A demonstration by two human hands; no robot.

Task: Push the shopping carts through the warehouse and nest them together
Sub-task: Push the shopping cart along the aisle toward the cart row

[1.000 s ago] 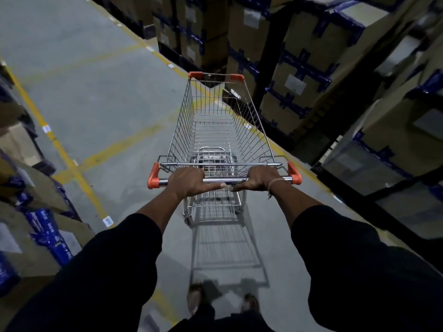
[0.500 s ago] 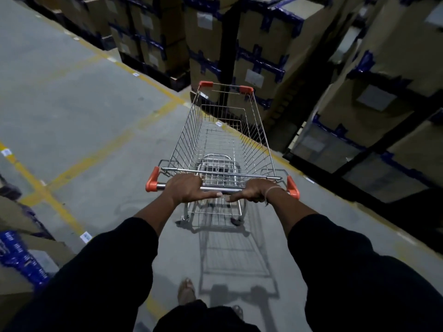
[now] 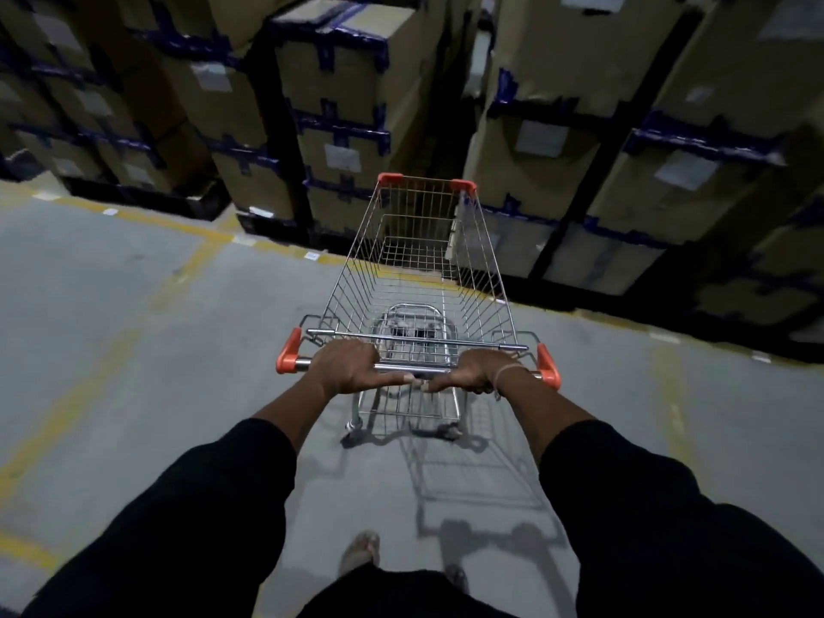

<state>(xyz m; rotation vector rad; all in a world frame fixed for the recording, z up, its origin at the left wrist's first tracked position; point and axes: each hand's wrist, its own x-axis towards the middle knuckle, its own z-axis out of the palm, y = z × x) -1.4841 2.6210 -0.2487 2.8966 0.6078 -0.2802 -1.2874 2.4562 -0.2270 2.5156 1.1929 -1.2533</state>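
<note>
Two hands, left hand (image 3: pixel 350 367) and right hand (image 3: pixel 476 371), grip the silver wire shopping cart's (image 3: pixel 419 278) metal handlebar (image 3: pixel 414 368), fingers curled around it.

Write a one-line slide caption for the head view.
Both hands, left and right, grip an empty wire shopping cart facing stacked cardboard boxes.

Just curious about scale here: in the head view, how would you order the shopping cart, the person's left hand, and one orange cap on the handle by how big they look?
1. shopping cart, by far the largest.
2. left hand, gripping the handle bar.
3. orange cap at the handle's left end, smallest.
All three sit at about the same nearness, so the order seems safe.
</note>
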